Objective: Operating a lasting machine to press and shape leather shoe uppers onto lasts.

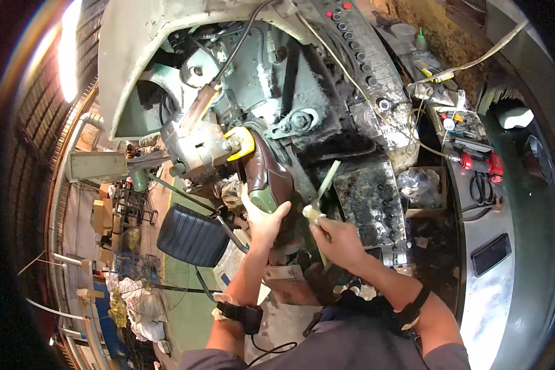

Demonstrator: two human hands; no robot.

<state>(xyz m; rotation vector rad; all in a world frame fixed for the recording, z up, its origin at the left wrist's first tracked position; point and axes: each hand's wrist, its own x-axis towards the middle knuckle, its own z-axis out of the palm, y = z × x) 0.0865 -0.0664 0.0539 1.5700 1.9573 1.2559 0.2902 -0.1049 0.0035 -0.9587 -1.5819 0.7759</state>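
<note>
A brown leather shoe upper (270, 161) sits on a green shoe last (264, 201), its far end against a yellow curved part (243, 144) of the machine. My left hand (264, 223) is closed around the near end of the last, thumb to the right and a finger up its left side. My right hand (340, 244), just right of the shoe, grips a pale stick-like tool (328, 179) with a whitish lump near the fingers. The stick points up and away from me. Its lower end is partly hidden by my fingers, and its exact kind is unclear.
The machine's grey housing (197, 15) arches over the work, with a metal head (197, 148) at left. A black padded seat (192, 235) stands left of my forearm. At right are a button panel (354, 46), a red power tool (484, 164) and a phone (491, 254).
</note>
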